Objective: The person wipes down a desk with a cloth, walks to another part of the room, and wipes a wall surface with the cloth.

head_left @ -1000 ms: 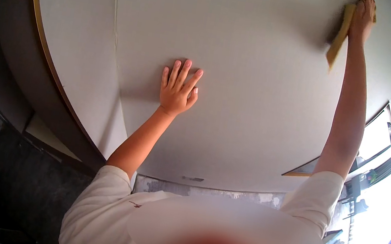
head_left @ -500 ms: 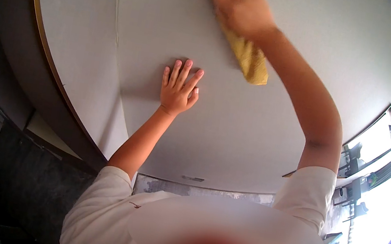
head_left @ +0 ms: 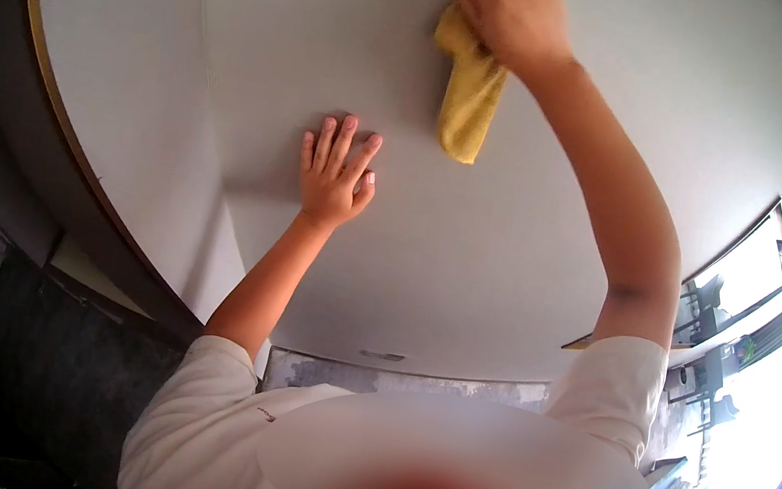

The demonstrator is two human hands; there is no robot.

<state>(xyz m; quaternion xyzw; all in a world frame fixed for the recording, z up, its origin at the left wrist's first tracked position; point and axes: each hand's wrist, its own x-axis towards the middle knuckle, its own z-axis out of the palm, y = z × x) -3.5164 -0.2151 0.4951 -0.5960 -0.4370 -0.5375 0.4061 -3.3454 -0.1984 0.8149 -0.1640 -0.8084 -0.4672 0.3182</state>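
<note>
My left hand (head_left: 333,175) lies flat on a pale smooth wall-like surface (head_left: 534,236), its fingers spread and nothing in it. Higher up and to the right, my right hand (head_left: 518,16) presses a yellow cloth (head_left: 472,105) against the same surface. The cloth is bunched, and a long loose end hangs below the palm. My right fingertips reach close to the top edge of the view, and the hand is slightly smeared by motion.
A vertical seam and a curved panel with a brown-gold edge (head_left: 59,99) run down the left. A small slot (head_left: 382,356) shows low on the surface. At the right are a bright window (head_left: 777,403), a framed panel (head_left: 747,262) and dark furniture.
My right hand has shifted a little right in view, and the cloth's hanging end has swung left and straightened. My left hand stays flat, slightly further left in the view.
</note>
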